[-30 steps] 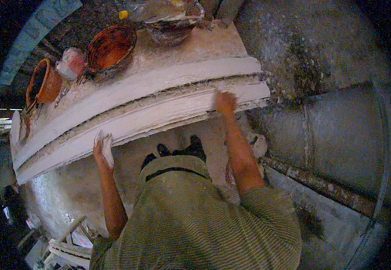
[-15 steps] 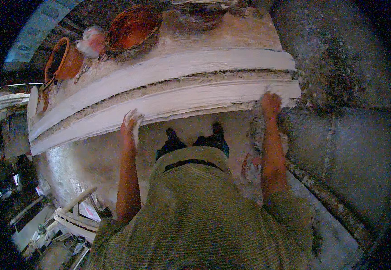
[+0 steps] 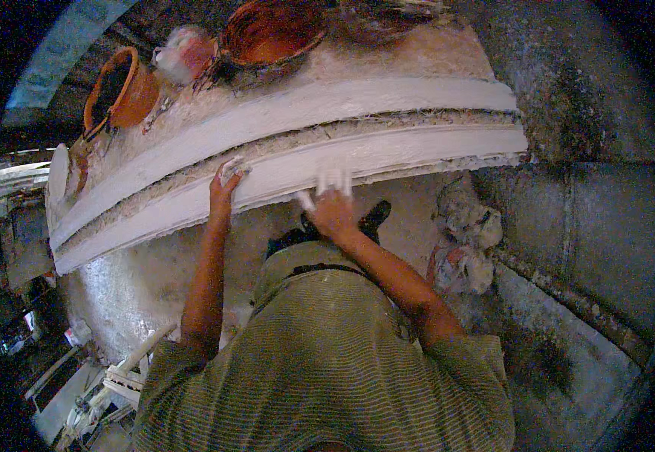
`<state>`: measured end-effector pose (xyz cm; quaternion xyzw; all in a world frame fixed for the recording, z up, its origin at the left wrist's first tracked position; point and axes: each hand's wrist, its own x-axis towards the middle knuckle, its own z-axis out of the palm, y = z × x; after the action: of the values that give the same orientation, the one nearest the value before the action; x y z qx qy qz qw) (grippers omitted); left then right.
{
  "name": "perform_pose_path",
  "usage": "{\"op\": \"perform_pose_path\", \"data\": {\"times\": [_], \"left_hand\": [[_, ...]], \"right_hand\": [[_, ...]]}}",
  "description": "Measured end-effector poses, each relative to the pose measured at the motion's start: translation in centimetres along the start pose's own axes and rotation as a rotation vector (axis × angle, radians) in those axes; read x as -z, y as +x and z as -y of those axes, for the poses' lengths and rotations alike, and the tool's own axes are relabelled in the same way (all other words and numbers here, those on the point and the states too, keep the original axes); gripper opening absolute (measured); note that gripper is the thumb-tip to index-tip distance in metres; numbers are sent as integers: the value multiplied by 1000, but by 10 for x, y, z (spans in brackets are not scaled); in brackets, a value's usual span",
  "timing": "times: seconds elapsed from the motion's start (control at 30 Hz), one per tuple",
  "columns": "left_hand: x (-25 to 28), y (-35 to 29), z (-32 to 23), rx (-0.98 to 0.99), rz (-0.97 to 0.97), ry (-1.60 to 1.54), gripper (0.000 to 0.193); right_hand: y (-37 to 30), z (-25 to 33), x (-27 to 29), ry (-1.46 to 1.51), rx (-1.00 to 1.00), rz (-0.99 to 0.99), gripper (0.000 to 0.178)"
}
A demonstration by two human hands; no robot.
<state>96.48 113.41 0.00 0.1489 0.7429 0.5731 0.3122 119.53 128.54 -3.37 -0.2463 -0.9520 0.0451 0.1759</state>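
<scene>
Two long white plaster-like mouldings lie side by side across the bench, bowed by the lens: the near moulding (image 3: 418, 147) and the far moulding (image 3: 388, 96). My left hand (image 3: 224, 188) is at the near moulding, left of centre. Its white-smeared fingers are curled; whatever they grip, if anything, I cannot make out. My right hand (image 3: 333, 211) is over the near moulding's front edge, around the middle. Its whitened fingers are spread and blurred by motion, with nothing visible in them. Whether they touch the surface is unclear.
Behind the mouldings stand an orange tub (image 3: 273, 34), a tilted orange bucket (image 3: 128, 94) and a red-and-white bundle (image 3: 184, 56). Crumpled bags (image 3: 463, 264) lie on the floor at right. Pale strips and poles (image 3: 124, 380) are stacked at lower left.
My right hand has come from the near moulding's right end to its middle, fingers now spread. My left hand stays near the same stretch. The view has shifted slightly.
</scene>
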Motion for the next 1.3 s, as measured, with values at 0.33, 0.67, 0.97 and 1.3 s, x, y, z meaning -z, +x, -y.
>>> {"op": "perform_pose_path", "data": {"times": [0.33,0.67,0.97,1.3], "left_hand": [[40,-21,23,50,-149,15,61],[31,-103,60,77,-517,-337,47],[-1,-187,57,197,-903,-556,40],[38,-204,117,-63,-1157,-762,38]], "right_hand": [[16,-55,22,367,77,715,76],[75,-173,51,59,471,1052,76],[165,-83,3,249,1129,1052,71],[192,142,-85,429,1453,514,73]]}}
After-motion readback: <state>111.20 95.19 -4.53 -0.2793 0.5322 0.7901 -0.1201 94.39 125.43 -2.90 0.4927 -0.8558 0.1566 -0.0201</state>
